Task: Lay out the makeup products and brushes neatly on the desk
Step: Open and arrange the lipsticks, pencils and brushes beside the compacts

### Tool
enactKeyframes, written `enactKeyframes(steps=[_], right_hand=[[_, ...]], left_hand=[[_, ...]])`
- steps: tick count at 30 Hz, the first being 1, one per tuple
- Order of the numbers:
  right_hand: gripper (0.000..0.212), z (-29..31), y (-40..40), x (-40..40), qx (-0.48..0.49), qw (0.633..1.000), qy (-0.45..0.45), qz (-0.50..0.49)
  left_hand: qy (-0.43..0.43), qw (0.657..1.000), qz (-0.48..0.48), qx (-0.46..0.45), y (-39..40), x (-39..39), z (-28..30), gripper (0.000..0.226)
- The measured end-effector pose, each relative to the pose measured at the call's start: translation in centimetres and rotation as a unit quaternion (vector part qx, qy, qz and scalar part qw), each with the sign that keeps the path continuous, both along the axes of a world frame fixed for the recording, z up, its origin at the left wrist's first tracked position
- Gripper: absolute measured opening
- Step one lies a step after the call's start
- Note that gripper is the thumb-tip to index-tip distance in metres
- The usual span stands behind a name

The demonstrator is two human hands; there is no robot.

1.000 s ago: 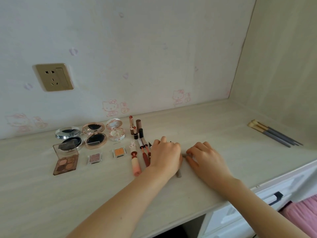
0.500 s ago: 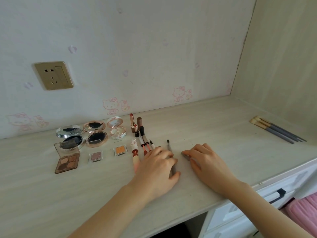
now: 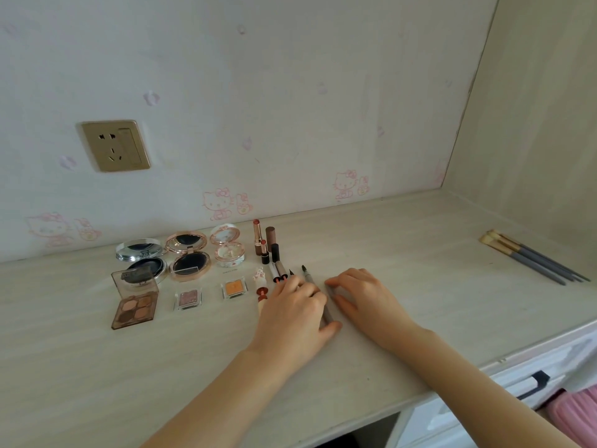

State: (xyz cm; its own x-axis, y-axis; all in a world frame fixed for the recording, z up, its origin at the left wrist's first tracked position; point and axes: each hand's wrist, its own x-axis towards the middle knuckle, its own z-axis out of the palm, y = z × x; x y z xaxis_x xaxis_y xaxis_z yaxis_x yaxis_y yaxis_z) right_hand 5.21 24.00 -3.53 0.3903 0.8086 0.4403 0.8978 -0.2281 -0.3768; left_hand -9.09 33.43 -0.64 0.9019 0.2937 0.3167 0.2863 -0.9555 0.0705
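Compacts (image 3: 189, 257): three, open, left of centre.
Brushes (image 3: 529, 257): three, far right on the table (image 3: 403, 253).
Left hand (image 3: 292, 313): grips a liner pen (image 3: 309, 277).
Right hand (image 3: 368, 297): flat, fingers relaxed.

Both forearms reach forward side by side, the left hand (image 3: 295, 307) palm-down with fingers curled, the right hand (image 3: 365, 295) palm-down, fingers loosely spread.
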Motion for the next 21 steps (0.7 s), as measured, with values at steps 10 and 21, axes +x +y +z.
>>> enactKeyframes(steps=[10,21], right_hand=[[0.024,-0.1,0.9,0.0,0.005,0.999,0.014,0.04],[0.032,0.7,-1.5,1.3,-0.022,1.0,0.007,0.011]], left_hand=[[-0.014,1.0,0.001,-0.004,0.4,-0.3,-0.2,0.05],[-0.011,0.999,0.007,-0.032,0.0,0.6,0.6,0.045]])
